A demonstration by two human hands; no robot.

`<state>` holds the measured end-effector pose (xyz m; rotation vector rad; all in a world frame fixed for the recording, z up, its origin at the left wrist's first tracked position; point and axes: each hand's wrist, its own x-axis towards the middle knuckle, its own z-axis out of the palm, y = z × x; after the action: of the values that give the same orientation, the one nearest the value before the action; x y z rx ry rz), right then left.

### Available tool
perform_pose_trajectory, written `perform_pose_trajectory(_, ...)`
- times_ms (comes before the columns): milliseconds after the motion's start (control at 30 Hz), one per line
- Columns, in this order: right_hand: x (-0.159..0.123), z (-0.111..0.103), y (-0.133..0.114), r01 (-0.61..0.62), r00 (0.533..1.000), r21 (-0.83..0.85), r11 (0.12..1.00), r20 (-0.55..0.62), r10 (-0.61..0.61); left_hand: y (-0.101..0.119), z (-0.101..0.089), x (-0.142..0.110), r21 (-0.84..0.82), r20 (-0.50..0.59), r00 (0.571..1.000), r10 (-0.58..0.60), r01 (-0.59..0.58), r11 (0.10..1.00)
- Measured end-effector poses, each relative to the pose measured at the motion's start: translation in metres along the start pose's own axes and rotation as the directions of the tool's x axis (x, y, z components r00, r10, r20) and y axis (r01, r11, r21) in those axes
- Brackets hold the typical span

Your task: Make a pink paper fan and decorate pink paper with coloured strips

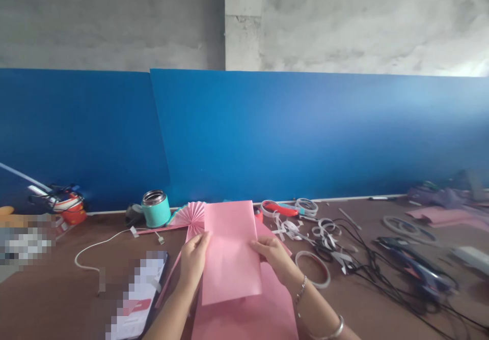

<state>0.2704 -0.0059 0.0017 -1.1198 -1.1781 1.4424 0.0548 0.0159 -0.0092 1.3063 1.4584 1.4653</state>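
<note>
A pink sheet of paper [231, 258] is held up in front of me, its two side edges pinched between fingers and thumbs. My left hand [194, 258] grips the left edge, and my right hand [273, 253] the right edge. Under it, more pink paper [244, 322] lies on the table. Behind the sheet's upper left shows a pleated pink paper fan [191, 217], partly hidden by the sheet.
Left of the fan stands a teal thermos [156, 208], with a white cable [82, 251] and a phone [141, 299] nearer me. Tape rolls [313, 270], paper scraps [290, 228] and black cables [376, 274] spread over the right side. A blue partition [267, 136] rises behind the table.
</note>
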Motion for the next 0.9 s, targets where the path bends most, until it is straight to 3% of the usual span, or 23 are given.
perform_pose_trajectory(167, -0.001, -0.001, 0.000, -0.038, 0.992, -0.032, 0.999, 0.116, 0.042, 0.000, -0.002, 0.002, -0.056, -0.069, 0.997, -0.047, 0.043, 0.997)
perform_pose_trajectory(333, 0.000, 0.000, 0.003, -0.030, 0.998, -0.073, 0.997, 0.045, 0.033, -0.001, -0.004, 0.004, -0.120, -0.085, 0.990, -0.113, 0.102, 0.987)
perform_pose_trajectory(533, 0.004, -0.002, 0.007, -0.041, 0.996, -0.114, 0.993, 0.069, 0.049, -0.008, -0.008, 0.009, -0.119, -0.178, 0.970, -0.166, 0.146, 0.982)
perform_pose_trajectory(700, 0.006, -0.004, 0.009, 0.000, 0.999, -0.107, 0.994, 0.033, 0.003, -0.012, -0.007, 0.008, -0.140, -0.181, 0.973, -0.146, 0.121, 0.983)
perform_pose_trajectory(900, 0.005, -0.004, 0.010, -0.128, 0.987, -0.235, 0.964, 0.062, 0.146, -0.009, -0.010, 0.006, -0.021, -0.193, 0.976, -0.098, 0.096, 0.995)
